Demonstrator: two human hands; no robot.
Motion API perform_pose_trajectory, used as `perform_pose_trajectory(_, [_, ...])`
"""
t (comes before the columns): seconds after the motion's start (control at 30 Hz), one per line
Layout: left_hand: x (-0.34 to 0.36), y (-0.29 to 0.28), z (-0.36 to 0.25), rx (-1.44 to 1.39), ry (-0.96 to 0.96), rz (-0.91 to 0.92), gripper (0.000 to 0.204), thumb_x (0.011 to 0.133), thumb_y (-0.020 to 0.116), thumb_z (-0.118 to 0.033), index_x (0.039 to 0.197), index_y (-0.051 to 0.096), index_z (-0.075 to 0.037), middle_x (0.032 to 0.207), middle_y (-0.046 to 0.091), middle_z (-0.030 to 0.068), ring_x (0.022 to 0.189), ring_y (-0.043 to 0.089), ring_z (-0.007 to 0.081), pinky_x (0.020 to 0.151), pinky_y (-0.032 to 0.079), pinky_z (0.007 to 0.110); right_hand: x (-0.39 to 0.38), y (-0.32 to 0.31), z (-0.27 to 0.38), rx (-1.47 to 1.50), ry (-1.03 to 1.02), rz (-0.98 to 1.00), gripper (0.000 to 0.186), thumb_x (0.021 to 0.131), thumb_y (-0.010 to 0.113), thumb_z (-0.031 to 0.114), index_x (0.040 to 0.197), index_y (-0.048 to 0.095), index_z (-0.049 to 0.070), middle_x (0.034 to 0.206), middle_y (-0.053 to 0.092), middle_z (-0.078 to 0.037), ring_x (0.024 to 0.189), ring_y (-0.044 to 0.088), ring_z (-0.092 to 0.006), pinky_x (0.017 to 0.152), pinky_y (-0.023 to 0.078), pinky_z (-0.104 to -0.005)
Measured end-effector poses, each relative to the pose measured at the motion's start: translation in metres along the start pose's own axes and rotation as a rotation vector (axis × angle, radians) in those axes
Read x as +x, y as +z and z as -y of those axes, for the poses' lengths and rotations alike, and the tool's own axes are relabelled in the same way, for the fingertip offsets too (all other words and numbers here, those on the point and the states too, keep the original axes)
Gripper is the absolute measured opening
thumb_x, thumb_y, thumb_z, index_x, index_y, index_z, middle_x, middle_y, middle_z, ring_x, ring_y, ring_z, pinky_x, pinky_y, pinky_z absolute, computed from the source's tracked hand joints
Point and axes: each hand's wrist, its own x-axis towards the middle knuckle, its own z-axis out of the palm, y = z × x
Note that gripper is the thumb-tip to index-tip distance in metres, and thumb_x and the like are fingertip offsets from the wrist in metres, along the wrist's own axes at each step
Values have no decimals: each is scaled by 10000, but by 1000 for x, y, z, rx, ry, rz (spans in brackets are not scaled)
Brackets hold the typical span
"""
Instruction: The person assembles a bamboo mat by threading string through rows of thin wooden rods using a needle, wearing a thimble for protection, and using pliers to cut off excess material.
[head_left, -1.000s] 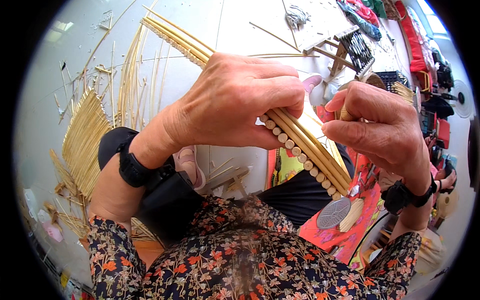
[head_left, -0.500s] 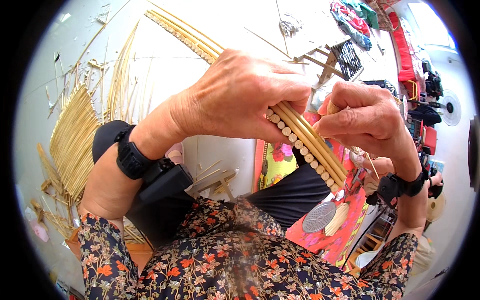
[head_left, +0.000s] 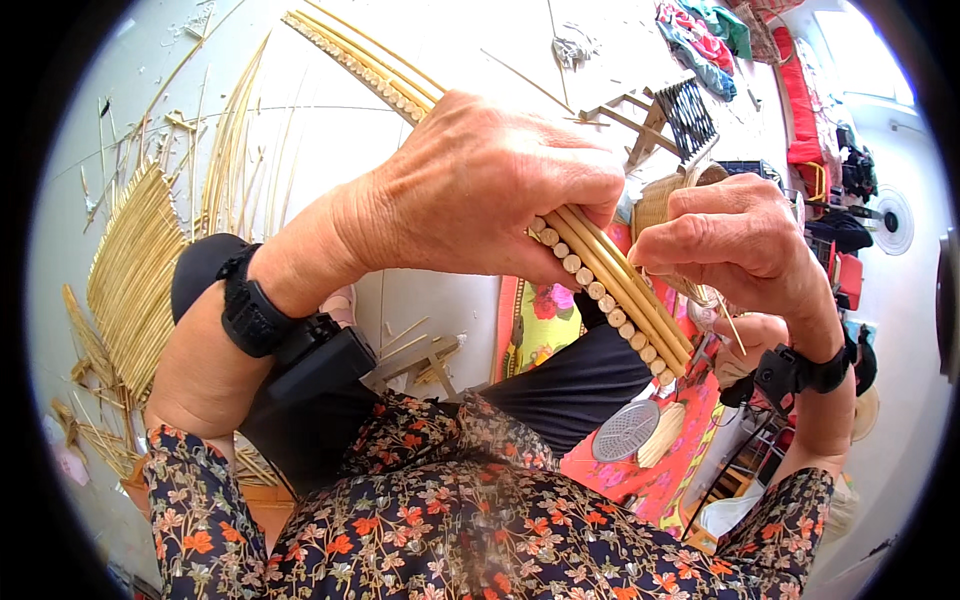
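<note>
My left hand [head_left: 490, 180] is closed, palm down, around a long bundle of straw-coloured stalks [head_left: 640, 300]. A row of pale round cut ends [head_left: 597, 291] runs along its near side. The bundle slants from the far left to the lower right, and its far part [head_left: 370, 68] shows beyond my wrist. My right hand [head_left: 730, 230] is closed in a pinch, fingertips at the bundle's right edge. What those fingers hold is hidden. A thin strip [head_left: 732, 325] sticks out below that hand.
A fan-shaped stalk mat [head_left: 140, 285] and loose stalks lie on the pale floor to the left. Behind my right hand are a woven basket [head_left: 655, 203] and a wooden folding stool [head_left: 650, 125]. A grey perforated disc [head_left: 625, 430] lies on red floral cloth [head_left: 600, 470].
The woven basket shows more fully behind my right hand, whose fingers have shifted slightly and stay at the bundle's edge. My left hand keeps the same grip. The view has shifted a little.
</note>
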Motion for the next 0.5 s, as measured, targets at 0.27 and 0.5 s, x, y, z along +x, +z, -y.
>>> perform_pose_trajectory(0.27, [0,2,0,50,49,-25,344,587,845,-111,839,611,-124,783,624,19,706,645,260,622,511,361,1,-5,7,-9,72,59,122,859,734,24,974,696,37,811,677,-157,770,693,-381,683,571,-408])
perform_pose_trajectory(0.5, [-4,9,1,126,42,-77,340,577,833,-125,823,598,-134,772,608,11,701,643,251,603,505,355,5,-2,13,-17,109,30,105,860,721,7,953,677,30,854,674,-131,754,677,-351,660,545,-406])
